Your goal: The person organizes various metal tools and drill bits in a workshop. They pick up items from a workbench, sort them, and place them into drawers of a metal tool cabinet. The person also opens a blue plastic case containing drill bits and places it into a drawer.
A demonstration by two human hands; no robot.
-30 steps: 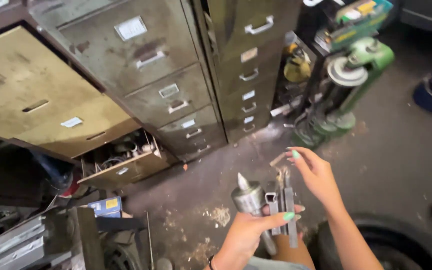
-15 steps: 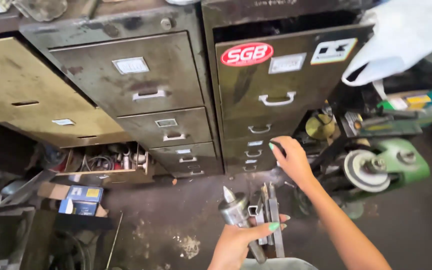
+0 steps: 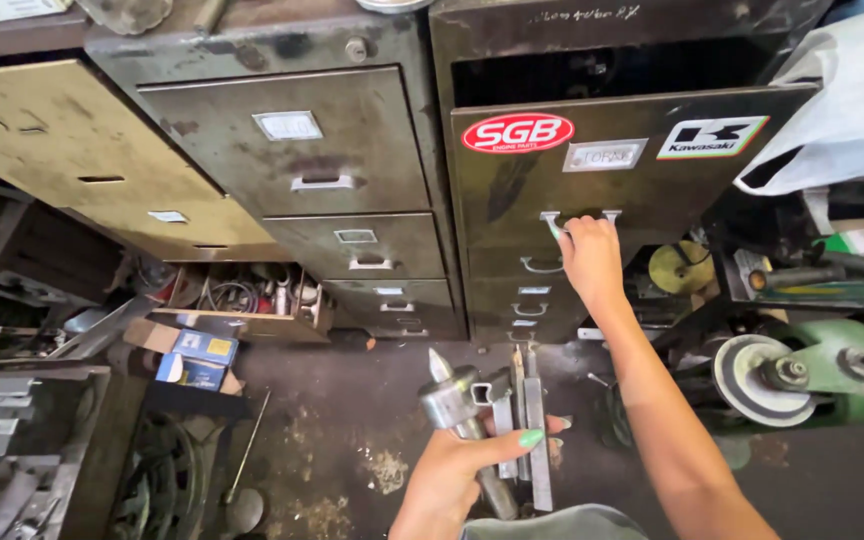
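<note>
Dusty concrete floor (image 3: 352, 420) below rusty metal filing cabinets (image 3: 352, 170).

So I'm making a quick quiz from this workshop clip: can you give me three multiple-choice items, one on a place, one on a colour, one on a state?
1. Where is the right hand?
A. On the handle of the top drawer of the right-hand cabinet
B. On the green machine
C. On the floor

2. What colour are the nails on the left hand?
A. Red
B. Green
C. Bare

3. How does that top drawer stand?
A. Shut flush
B. Taken out and on the floor
C. Pulled part way out

Answers:
1. A, the fingers curl over its metal handle.
2. B, the thumbnail over the bundle of metal tools is light green.
3. C, a dark gap shows above the drawer front.
</note>
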